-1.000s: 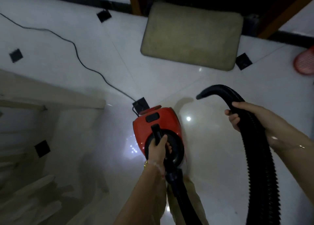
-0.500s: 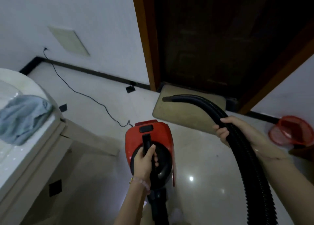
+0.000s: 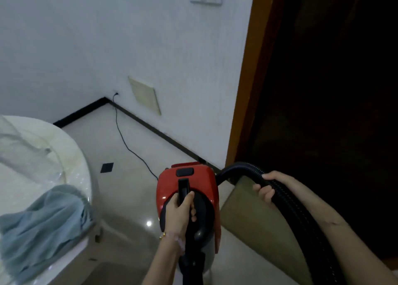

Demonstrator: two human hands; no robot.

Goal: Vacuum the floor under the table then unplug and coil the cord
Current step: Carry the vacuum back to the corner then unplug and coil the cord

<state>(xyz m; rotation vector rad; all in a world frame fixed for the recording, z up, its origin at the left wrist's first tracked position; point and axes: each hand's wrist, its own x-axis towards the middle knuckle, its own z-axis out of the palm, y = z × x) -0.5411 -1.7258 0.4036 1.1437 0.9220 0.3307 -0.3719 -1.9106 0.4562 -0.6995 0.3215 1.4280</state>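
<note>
Head view: left grip (image 3: 179, 211) around vacuum (image 3: 187, 185) handle, right grip (image 3: 268, 188) around hose (image 3: 288, 200).

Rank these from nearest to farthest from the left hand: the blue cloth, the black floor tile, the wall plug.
From the left hand on the vacuum handle:
1. Blue cloth, left, on the table edge.
2. Black floor tile, ahead-left on the floor.
3. Wall plug, far corner, above the baseboard.
</note>
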